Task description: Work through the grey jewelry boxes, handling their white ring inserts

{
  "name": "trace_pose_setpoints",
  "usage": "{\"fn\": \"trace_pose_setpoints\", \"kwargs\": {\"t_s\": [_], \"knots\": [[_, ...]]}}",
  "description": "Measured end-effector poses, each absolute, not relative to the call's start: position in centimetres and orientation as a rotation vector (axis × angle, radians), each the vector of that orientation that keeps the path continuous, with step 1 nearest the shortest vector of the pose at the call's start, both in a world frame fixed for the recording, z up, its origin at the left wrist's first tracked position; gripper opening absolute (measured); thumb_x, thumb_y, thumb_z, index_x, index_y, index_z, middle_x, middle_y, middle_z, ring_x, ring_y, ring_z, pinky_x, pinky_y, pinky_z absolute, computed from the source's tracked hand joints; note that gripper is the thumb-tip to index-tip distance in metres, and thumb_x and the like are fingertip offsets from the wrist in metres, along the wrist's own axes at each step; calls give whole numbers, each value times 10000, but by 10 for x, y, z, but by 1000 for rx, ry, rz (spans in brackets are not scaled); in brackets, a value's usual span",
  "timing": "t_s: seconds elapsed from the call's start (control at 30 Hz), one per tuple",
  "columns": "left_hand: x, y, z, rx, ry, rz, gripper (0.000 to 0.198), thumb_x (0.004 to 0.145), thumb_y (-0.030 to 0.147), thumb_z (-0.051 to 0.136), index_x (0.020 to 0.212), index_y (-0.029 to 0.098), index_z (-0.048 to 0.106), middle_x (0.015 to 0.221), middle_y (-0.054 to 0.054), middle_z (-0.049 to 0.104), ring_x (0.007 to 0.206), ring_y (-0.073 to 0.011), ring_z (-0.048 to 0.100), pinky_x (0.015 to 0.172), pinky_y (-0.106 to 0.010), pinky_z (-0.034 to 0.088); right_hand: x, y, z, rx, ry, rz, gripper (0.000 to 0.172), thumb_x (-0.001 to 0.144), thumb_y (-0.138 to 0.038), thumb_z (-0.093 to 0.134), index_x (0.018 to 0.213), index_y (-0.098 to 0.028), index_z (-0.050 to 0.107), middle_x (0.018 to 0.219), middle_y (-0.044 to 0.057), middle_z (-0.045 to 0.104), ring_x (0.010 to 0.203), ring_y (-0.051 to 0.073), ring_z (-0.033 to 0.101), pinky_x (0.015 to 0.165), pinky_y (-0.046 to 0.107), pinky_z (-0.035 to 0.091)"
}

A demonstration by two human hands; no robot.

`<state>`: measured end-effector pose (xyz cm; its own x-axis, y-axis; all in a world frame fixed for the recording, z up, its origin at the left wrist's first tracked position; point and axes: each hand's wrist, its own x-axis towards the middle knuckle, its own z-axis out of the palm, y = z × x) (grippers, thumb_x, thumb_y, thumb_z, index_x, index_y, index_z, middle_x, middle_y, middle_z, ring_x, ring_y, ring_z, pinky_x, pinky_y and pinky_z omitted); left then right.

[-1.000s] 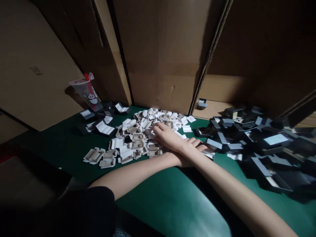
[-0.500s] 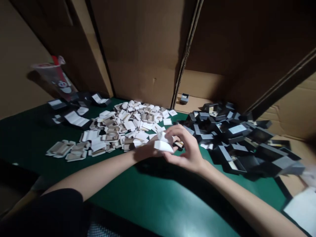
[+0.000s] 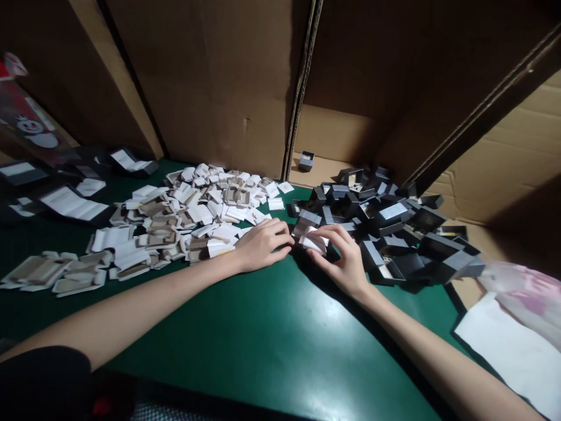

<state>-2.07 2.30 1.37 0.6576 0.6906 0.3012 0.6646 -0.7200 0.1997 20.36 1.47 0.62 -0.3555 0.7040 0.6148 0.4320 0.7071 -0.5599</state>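
Observation:
My right hand point(image 3: 340, 260) pinches a folded white card insert point(image 3: 314, 241) between thumb and fingers. The insert is at the front of a small dark box point(image 3: 308, 220) with its lid raised. I cannot tell how far inside it sits. My left hand point(image 3: 265, 244) rests low over the table, fingers curled and their tips closed at the left edge of that box. Just behind and left of this hand lies a heap of white and grey-brown card inserts point(image 3: 201, 214). A pile of open dark boxes point(image 3: 390, 219) lies beyond my right hand.
Cardboard panels point(image 3: 210, 82) rise behind the green table point(image 3: 263, 327). One small dark box point(image 3: 306, 161) stands apart at the back. More dark boxes with white inserts point(image 3: 74, 202) and a printed plastic cup point(image 3: 33, 126) are at left. White paper point(image 3: 508, 345) lies at right.
Both hands have come down to the table and moved apart. The white insert has gone from between them to the small dark box, still in my right hand. The view has shifted right.

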Motion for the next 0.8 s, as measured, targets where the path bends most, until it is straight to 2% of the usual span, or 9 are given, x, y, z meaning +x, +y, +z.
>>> {"fn": "trace_pose_setpoints", "kwargs": {"t_s": [0.2,0.4,0.6,0.8], "knots": [[-21,20,13,2863,1034,494,270,939,242,390,1035,177,634,1017,-78,585,962,-189,523,849,-289,435,205,17,2,-858,-2068,304,222,856,-215,604,1078,-208,605,1048,89,575,974,210,581,826,350,503],[-21,21,12,2745,995,654,168,909,264,493,1010,148,561,960,-63,599,917,-187,550,815,-285,442,207,21,-6,-896,-2177,80,246,860,-264,620,1102,-227,607,1075,91,592,972,230,572,815,388,479],[-23,22,13,2606,1010,718,173,898,296,525,1011,166,538,987,-69,590,946,-198,546,815,-303,447,206,18,-5,-778,-2248,55,378,863,-334,624,1209,-210,536,1111,99,633,959,238,565,805,400,474],[-24,23,16,2388,1060,847,158,900,206,472,1016,179,575,1068,-70,559,1019,-182,553,869,-299,463,205,16,-2,-739,-2236,93,347,935,-133,432,1273,-188,486,1193,106,611,947,208,553,794,360,486]]}}
